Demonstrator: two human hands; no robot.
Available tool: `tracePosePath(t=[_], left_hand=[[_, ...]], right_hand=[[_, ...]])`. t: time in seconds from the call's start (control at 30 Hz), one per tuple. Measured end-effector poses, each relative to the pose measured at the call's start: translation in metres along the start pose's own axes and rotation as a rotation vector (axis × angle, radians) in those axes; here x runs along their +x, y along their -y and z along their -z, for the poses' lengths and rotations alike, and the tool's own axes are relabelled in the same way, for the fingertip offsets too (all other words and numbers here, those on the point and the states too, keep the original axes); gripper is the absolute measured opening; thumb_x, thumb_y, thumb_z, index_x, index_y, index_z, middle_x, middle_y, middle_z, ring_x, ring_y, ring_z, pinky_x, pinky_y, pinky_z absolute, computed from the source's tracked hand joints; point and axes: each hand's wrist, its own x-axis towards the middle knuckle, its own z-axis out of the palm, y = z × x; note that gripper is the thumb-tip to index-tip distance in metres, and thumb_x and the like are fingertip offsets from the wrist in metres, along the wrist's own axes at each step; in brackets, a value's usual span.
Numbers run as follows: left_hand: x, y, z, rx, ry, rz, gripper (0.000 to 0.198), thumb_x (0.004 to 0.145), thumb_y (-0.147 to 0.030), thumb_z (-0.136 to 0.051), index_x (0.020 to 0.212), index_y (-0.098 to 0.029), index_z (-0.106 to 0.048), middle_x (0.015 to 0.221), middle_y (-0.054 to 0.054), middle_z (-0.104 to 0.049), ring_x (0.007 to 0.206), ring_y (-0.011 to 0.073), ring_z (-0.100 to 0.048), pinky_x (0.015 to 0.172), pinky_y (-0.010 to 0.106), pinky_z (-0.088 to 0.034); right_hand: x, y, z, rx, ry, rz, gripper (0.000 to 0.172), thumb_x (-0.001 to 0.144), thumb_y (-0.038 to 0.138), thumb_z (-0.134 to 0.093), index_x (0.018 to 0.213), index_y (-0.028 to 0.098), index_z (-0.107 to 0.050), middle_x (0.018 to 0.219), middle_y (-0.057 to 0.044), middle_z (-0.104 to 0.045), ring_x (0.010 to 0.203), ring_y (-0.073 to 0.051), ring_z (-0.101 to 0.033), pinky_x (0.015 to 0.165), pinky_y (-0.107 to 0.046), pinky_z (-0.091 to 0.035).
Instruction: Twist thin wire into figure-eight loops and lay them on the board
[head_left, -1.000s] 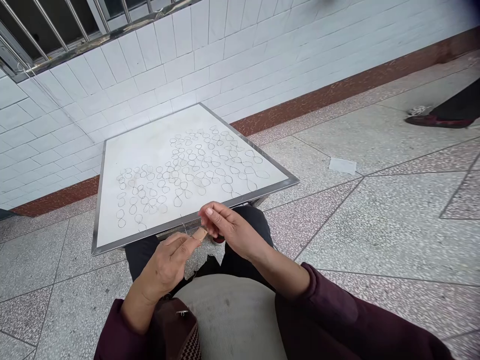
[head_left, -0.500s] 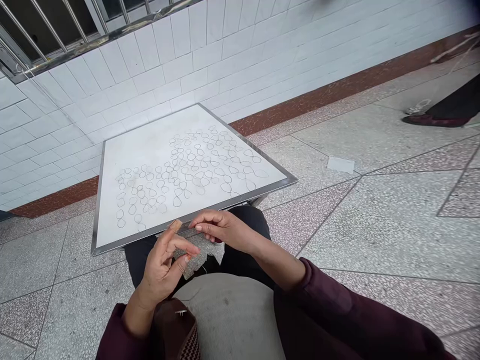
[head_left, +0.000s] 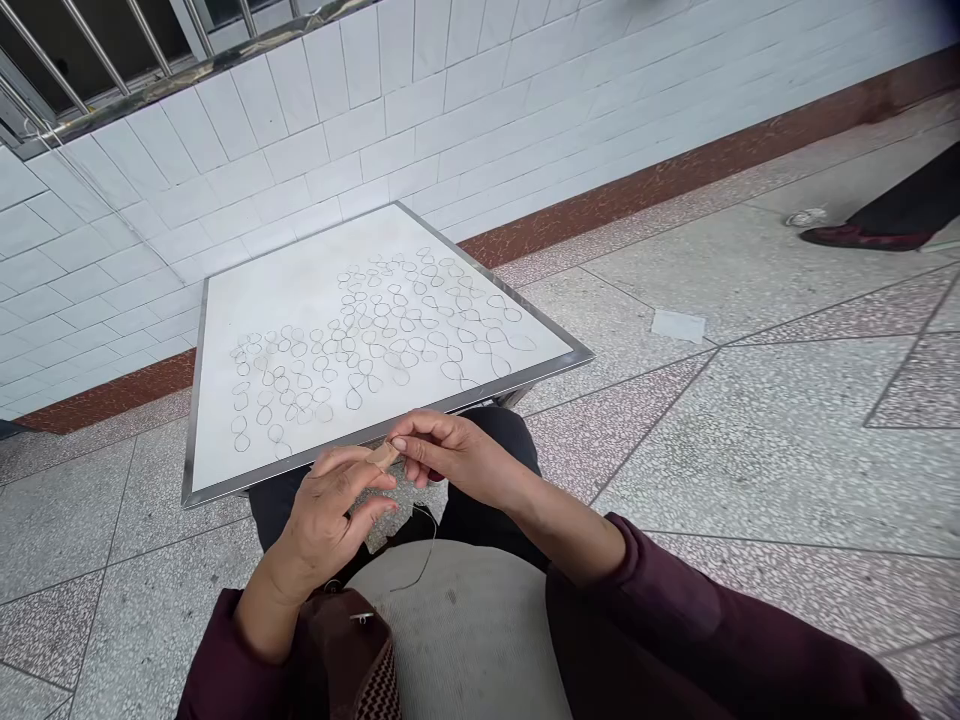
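My left hand (head_left: 330,510) and my right hand (head_left: 442,452) meet above my lap, just in front of the white board (head_left: 247,300). Fingertips of both hands pinch together where they touch. A tan bandage wraps my left forefinger tip. A thin dark thread (head_left: 424,545) hangs from the pinch and curls down over the grey cloth (head_left: 465,630) on my lap. Several small dark thread loops (head_left: 360,340) lie spread across the board.
The metal-rimmed board rests on my knees, close to a white tiled wall (head_left: 420,110) with a red skirting. Speckled floor tiles (head_left: 750,420) stretch to the right. Another person's dark shoe (head_left: 847,236) is at the far right. A pale scrap (head_left: 678,325) lies on the floor.
My left hand closed its fingers and brought the bandaged forefinger to my right fingertips. A loose thread now hangs below the hands. The view shifted slightly.
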Motion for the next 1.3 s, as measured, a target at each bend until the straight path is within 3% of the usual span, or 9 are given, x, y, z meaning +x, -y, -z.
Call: tracePosePath(t=[0.2, 0.37, 0.53, 0.7, 0.9, 1.07, 1.2, 1.3], left_hand=[[-0.001, 0.003, 0.0, 0.131, -0.031, 0.018, 0.066, 0.088, -0.012, -0.067, 0.146, -0.028, -0.042, 0.095, 0.003, -0.076, 0.096, 0.0203, -0.063, 0.083, 0.037, -0.057], [0.0, 0.001, 0.001, 0.164, -0.052, 0.083, 0.059, 0.09, -0.015, -0.064, 0.144, -0.029, -0.043, 0.097, 0.002, -0.077, 0.092, 0.0184, -0.065, 0.082, 0.036, -0.058], [-0.001, -0.001, -0.005, 0.161, -0.041, 0.11, 0.059, 0.092, -0.014, -0.062, 0.145, -0.029, -0.043, 0.097, 0.002, -0.077, 0.09, 0.0175, -0.065, 0.081, 0.036, -0.058], [-0.002, 0.0, -0.01, 0.201, -0.052, 0.074, 0.058, 0.092, -0.014, -0.062, 0.145, -0.028, -0.044, 0.096, 0.003, -0.077, 0.088, 0.0183, -0.064, 0.077, 0.035, -0.058], [-0.001, -0.004, -0.011, 0.377, -0.124, -0.018, 0.063, 0.089, -0.004, -0.061, 0.145, -0.029, -0.045, 0.091, 0.001, -0.076, 0.089, 0.018, -0.063, 0.078, 0.032, -0.053], [0.001, -0.005, -0.011, 0.419, -0.05, -0.13, 0.059, 0.096, -0.005, -0.049, 0.151, -0.023, -0.037, 0.092, 0.004, -0.074, 0.094, 0.0183, -0.066, 0.08, 0.033, -0.046], [0.003, -0.002, -0.012, 0.474, -0.055, -0.113, 0.06, 0.095, -0.003, -0.048, 0.151, -0.022, -0.036, 0.094, 0.005, -0.075, 0.09, 0.0175, -0.069, 0.077, 0.032, -0.045], [0.002, 0.002, -0.011, 0.494, -0.084, -0.079, 0.063, 0.094, -0.002, -0.049, 0.152, -0.024, -0.033, 0.1, 0.005, -0.076, 0.088, 0.0171, -0.071, 0.074, 0.031, -0.046]], right_hand=[[-0.004, 0.007, -0.002, 0.15, 0.016, -0.048, 0.035, 0.084, 0.051, -0.071, 0.096, 0.018, -0.067, 0.069, 0.001, -0.069, 0.06, -0.01, -0.066, 0.06, -0.023, -0.054], [-0.005, 0.004, -0.005, 0.262, -0.005, -0.058, 0.032, 0.08, 0.046, -0.077, 0.09, 0.019, -0.064, 0.072, 0.002, -0.066, 0.061, -0.009, -0.064, 0.06, -0.022, -0.053], [-0.005, -0.002, -0.009, 0.222, -0.063, -0.012, 0.028, 0.081, 0.043, -0.077, 0.086, 0.018, -0.065, 0.074, 0.002, -0.065, 0.064, -0.009, -0.059, 0.061, -0.022, -0.049], [-0.004, -0.003, -0.012, 0.161, -0.108, 0.057, 0.027, 0.079, 0.043, -0.077, 0.082, 0.019, -0.067, 0.075, 0.001, -0.063, 0.065, -0.01, -0.054, 0.061, -0.023, -0.046], [-0.006, 0.0, -0.014, 0.186, -0.092, 0.05, 0.03, 0.077, 0.047, -0.078, 0.081, 0.02, -0.065, 0.076, 0.001, -0.063, 0.07, -0.013, -0.058, 0.069, -0.027, -0.05], [-0.006, -0.002, -0.014, 0.156, -0.099, 0.058, 0.03, 0.08, 0.048, -0.075, 0.083, 0.02, -0.063, 0.077, 0.001, -0.062, 0.072, -0.013, -0.059, 0.072, -0.029, -0.05], [-0.009, -0.002, -0.014, 0.057, -0.107, 0.086, 0.027, 0.085, 0.044, -0.07, 0.099, 0.022, -0.061, 0.08, 0.0, -0.063, 0.075, -0.014, -0.06, 0.071, -0.029, -0.05], [-0.012, 0.0, -0.013, -0.043, -0.064, 0.149, 0.037, 0.085, 0.038, -0.072, 0.115, 0.026, -0.056, 0.088, 0.0, -0.066, 0.076, -0.015, -0.06, 0.07, -0.029, -0.051]])
